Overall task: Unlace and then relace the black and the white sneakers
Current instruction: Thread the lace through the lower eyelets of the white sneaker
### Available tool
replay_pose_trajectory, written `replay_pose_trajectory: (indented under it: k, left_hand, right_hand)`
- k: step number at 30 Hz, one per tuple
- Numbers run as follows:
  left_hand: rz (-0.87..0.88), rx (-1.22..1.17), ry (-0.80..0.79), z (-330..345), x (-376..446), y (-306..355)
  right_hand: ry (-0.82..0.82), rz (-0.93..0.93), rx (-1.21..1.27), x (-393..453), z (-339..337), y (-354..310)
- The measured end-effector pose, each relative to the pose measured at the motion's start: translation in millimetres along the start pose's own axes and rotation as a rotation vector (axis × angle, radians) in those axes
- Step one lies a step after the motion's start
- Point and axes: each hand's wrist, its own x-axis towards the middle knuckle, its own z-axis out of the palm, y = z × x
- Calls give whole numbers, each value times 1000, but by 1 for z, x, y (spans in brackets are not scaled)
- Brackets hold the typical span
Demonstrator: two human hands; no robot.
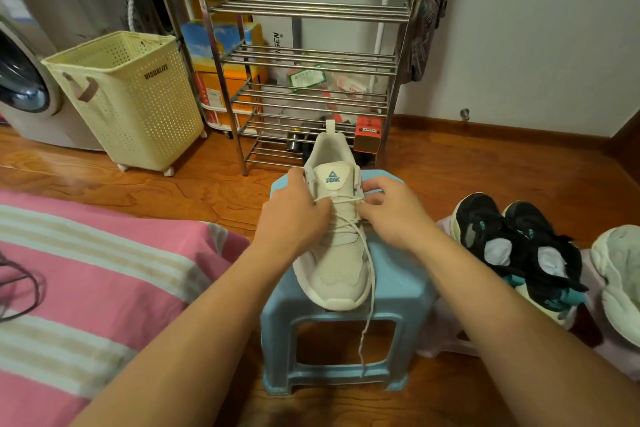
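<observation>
Both hands [294, 222] [391, 215] pinching lace [369, 274]; white sneaker [337, 253] lengthwise, toe twd camera.

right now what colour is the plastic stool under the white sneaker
Light blue plastic stool, clearest in the head view.

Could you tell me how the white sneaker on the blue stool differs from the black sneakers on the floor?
The white sneaker sits alone on the blue stool; the black sneakers lie as a pair on the floor. Both hands, left hand and right hand, work the white sneaker's lace; nobody touches the black sneakers. All point their toes toward the person.
</observation>
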Motion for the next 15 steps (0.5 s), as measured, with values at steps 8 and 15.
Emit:
replay_pose_trajectory:
  k: [8,15]
  left_hand:
    - [337,-16,145,-1,-29,-22]
    - [651,357,-8,27,-45,-20]
  right_hand:
    - [-191,71,-160,-57,2,28]
    - [-178,-11,-273,-62,-30,19]
